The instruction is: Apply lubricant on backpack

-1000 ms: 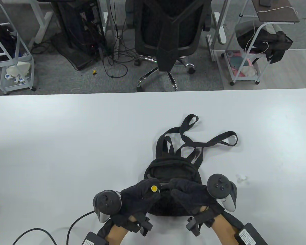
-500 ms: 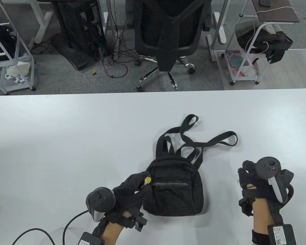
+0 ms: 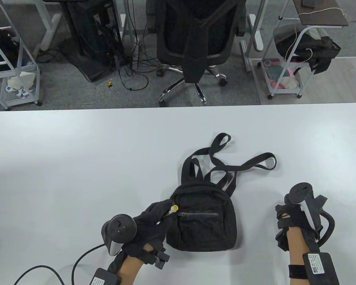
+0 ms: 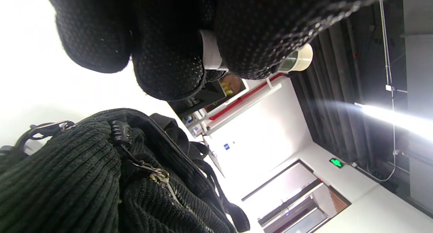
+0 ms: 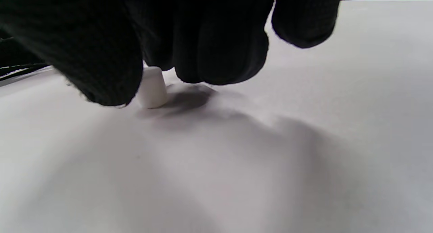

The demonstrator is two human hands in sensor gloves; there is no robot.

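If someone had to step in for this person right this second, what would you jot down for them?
Left hand: holds the yellow-tipped lubricant stick, tip near the backpack front zipper's left end.
Right hand: right of the backpack, fingers down at a small white cap standing on the table; grip unclear.
Done: the stick is uncapped.
Left: cannot tell whether the zipper is lubricated; then recap.

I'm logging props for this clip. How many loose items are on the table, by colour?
Black: 1, the backpack.
White: 2, the lubricant stick with a yellow tip in the left hand, and the small cap at the right hand.
Total: 3.
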